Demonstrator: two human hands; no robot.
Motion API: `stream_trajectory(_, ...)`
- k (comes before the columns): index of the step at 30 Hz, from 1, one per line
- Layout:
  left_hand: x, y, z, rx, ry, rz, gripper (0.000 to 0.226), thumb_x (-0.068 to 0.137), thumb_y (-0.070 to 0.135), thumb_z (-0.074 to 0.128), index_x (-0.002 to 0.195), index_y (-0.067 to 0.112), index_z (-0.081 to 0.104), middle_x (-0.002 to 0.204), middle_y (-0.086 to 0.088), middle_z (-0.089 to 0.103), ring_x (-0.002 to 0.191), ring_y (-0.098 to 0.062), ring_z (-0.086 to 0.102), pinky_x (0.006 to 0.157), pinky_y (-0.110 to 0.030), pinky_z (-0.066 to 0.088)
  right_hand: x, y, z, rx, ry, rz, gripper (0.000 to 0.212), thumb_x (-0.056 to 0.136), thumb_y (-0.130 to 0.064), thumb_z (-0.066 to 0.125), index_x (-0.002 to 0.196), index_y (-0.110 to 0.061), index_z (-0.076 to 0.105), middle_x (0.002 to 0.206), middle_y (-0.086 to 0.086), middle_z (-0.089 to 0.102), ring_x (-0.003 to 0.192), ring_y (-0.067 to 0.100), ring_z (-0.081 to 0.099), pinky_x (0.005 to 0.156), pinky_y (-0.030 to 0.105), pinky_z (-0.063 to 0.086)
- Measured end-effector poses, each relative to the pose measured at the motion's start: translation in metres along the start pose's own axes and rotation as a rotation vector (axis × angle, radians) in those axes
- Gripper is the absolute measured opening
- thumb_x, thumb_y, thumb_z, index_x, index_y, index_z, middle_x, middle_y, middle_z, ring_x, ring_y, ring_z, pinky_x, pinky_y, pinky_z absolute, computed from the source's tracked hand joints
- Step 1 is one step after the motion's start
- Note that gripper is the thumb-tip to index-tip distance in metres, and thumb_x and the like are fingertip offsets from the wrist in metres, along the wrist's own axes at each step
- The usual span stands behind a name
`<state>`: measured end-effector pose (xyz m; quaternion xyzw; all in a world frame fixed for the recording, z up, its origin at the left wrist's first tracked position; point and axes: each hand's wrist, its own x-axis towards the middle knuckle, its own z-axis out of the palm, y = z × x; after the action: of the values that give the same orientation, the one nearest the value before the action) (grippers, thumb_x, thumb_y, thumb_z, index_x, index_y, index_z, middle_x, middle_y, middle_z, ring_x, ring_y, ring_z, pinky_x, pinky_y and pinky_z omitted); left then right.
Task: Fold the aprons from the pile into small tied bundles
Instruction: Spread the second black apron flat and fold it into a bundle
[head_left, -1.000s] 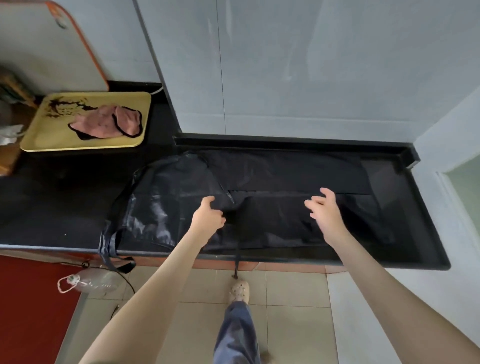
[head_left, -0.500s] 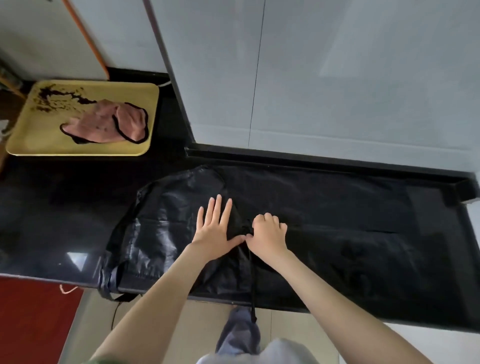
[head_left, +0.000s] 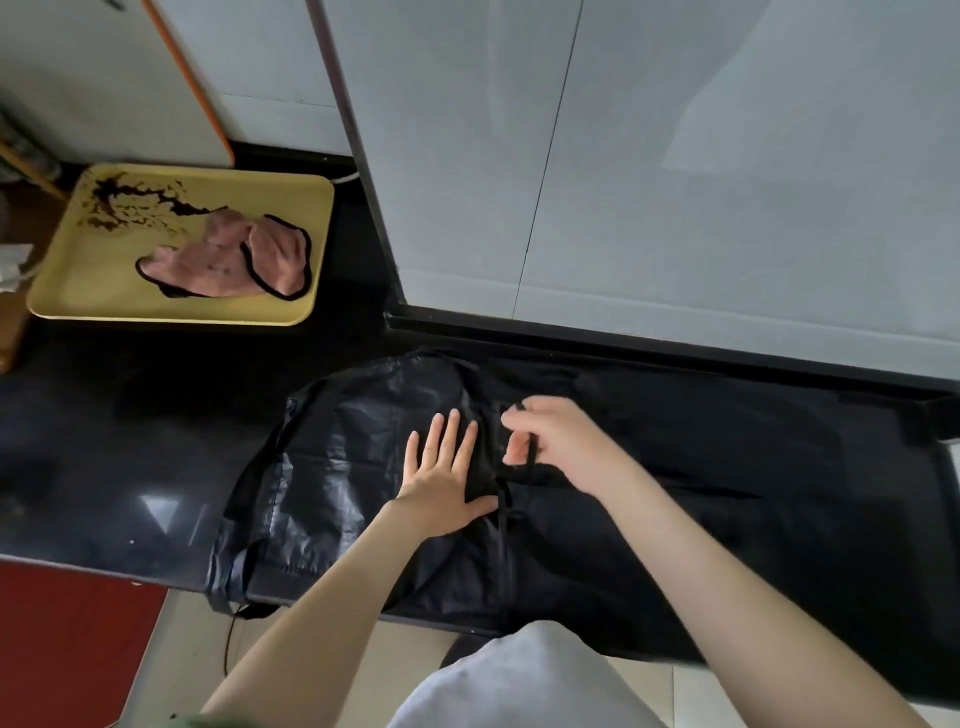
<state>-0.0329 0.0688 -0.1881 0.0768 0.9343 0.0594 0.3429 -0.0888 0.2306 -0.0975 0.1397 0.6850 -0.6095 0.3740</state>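
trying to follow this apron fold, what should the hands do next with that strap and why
Probably pull the strap up onto the apron, off the front edge of the counter. The right hand pinches it, its tail seems to hang over that edge, and the left hand presses the fabric flat, so it should stay put.

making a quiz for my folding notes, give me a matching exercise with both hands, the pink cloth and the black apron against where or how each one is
Column one:
1. left hand
2. right hand
3. pink cloth
4. black apron

Column two:
a. lies on the yellow tray
b. pinches a black strap
c. spread over the dark counter
d. rests flat on the fabric, fingers straight

Pairs: 1-d, 2-b, 3-a, 4-c
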Motion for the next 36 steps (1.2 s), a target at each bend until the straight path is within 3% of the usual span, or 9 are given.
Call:
stream_trajectory(5,-0.003,0.0,-0.003,-0.011,-0.032,-0.013,0.098,0.089,0.07,0.033,0.144,0.02,-0.031,0.139,-0.002,-0.047,0.137,-0.024,-0.038,0.115,-0.049,-0.017,-0.014,-0.048,-0.05,-0.011,-0.053,-0.07,0.03,0.094,-0.017,0.058,0.124,-0.016,0.055,0.073,0.015,0.067,0.057,0.026,0.062,0.066,0.041,0.056)
stream_trajectory(10,-0.002,0.003,-0.008,-0.026,-0.06,-0.037,0.098,0.089,0.07,0.035,0.143,0.022,-0.032,0.139,-0.001,-0.048,0.136,-0.023,-0.038,0.115,-0.048,-0.018,-0.031,-0.06,-0.079,-0.146,-0.04,-0.092,0.042,0.094,-0.018,0.059,0.134,-0.014,0.049,0.084,0.015,0.069,0.05,0.024,0.056,0.058,0.037,0.054)
stream_trajectory(15,0.0,0.006,-0.01,-0.022,-0.068,-0.058,0.098,0.088,0.071,0.034,0.144,0.023,-0.032,0.143,-0.002,-0.046,0.137,-0.023,-0.038,0.114,-0.047,-0.019,-0.054,-0.067,-0.076,0.085,-0.288,-0.248,0.059,0.092,-0.017,0.057,0.145,-0.029,0.033,0.126,0.009,0.064,0.073,0.03,0.068,0.05,0.034,0.053)
stream_trajectory(18,0.001,0.007,-0.008,-0.029,-0.071,-0.062,0.098,0.089,0.071,0.034,0.144,0.024,-0.032,0.147,-0.003,-0.043,0.137,-0.023,-0.038,0.114,-0.046,-0.019,-0.068,-0.076,-0.077,0.214,-0.353,-0.376,0.055,0.093,-0.018,0.051,0.144,-0.03,0.035,0.132,0.009,0.06,0.07,0.028,0.07,0.044,0.031,0.054)
stream_trajectory(21,0.0,0.007,-0.009,-0.03,-0.032,-0.059,0.099,0.088,0.07,0.036,0.145,0.023,-0.03,0.149,-0.004,-0.041,0.138,-0.023,-0.036,0.115,-0.047,-0.018,-0.073,-0.076,-0.069,0.004,-0.27,-0.334,0.042,0.097,-0.02,0.05,0.138,-0.028,0.042,0.12,0.011,0.066,0.068,0.032,0.069,0.046,0.034,0.055)
stream_trajectory(25,-0.01,0.013,0.004,-0.114,0.242,-0.085,0.111,0.085,0.068,0.046,0.14,0.019,-0.037,0.151,-0.008,-0.034,0.143,-0.027,-0.026,0.118,-0.048,-0.011,-0.054,-0.021,-0.029,-0.468,-0.194,0.047,0.054,0.093,-0.028,0.058,0.142,-0.022,0.036,0.112,0.01,0.059,0.078,0.029,0.071,0.057,0.043,0.06)
stream_trajectory(29,-0.016,0.019,0.014,-0.042,0.438,-0.07,0.121,0.071,0.06,0.068,0.152,0.017,-0.011,0.158,-0.021,0.007,0.144,-0.035,0.008,0.112,-0.054,0.012,-0.028,0.049,0.007,-0.754,-0.053,0.129,0.072,0.089,-0.039,0.061,0.144,-0.021,0.017,0.112,0.004,0.052,0.084,0.021,0.065,0.067,0.039,0.061)
stream_trajectory(33,-0.01,0.021,0.004,0.165,0.384,0.12,0.085,0.092,0.043,0.057,0.152,0.035,-0.002,0.151,-0.013,-0.03,0.139,-0.03,-0.026,0.111,-0.051,-0.012,-0.018,0.09,0.034,-0.922,0.145,-0.041,0.074,0.09,-0.031,0.063,0.143,-0.019,0.013,0.136,0.011,0.044,0.107,0.024,0.058,0.083,0.038,0.054)
stream_trajectory(36,-0.01,0.02,0.002,0.187,0.407,0.17,0.066,0.097,0.04,0.049,0.152,0.036,0.012,0.15,-0.01,-0.03,0.138,-0.028,-0.029,0.109,-0.049,-0.018,-0.018,0.104,0.046,-0.962,0.247,-0.095,0.073,0.092,-0.02,0.06,0.146,-0.017,0.011,0.133,0.012,0.048,0.111,0.024,0.056,0.087,0.035,0.053)
